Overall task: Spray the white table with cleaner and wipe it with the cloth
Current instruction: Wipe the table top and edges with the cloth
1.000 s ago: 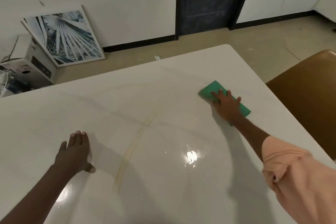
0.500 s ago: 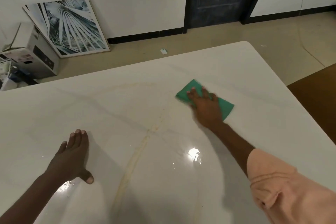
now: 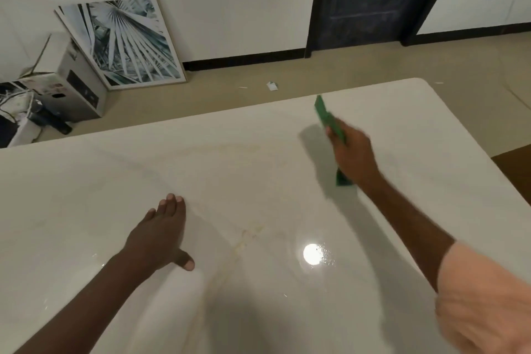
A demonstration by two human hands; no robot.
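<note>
Worktop (image 3: 201, 169), white and glossy, fills most of the view, with its far right corner rounded and a wet glare spot near the middle toward the near edge. A faint yellowish streak (image 3: 244, 241) runs across it beside that glare, and I judge this the mark most likely to be missed if the wiping stays on the far right side. Left hand (image 3: 156, 234) lies flat on the surface at near left, fingers straight and together, thumb stuck out to the right, bearing weight; on a wet, shiny top that palm could slide if the person leans further out, and it may leave its own smear. Right hand (image 3: 352, 156) is at far right, fingers wrapped round the cloth (image 3: 326, 116), which is green, blurred, and stands on edge rather than lying flat, one end poking out toward the far side and a corner showing below the wrist. Held so, little of it seems to meet the surface, so a pass may only drag liquid about and leave streaks. The grip looks loose in the blur, though I cannot tell for certain; a fast sweep near the far edge could flick the cloth off onto the floor. No spray bottle is in view.
</note>
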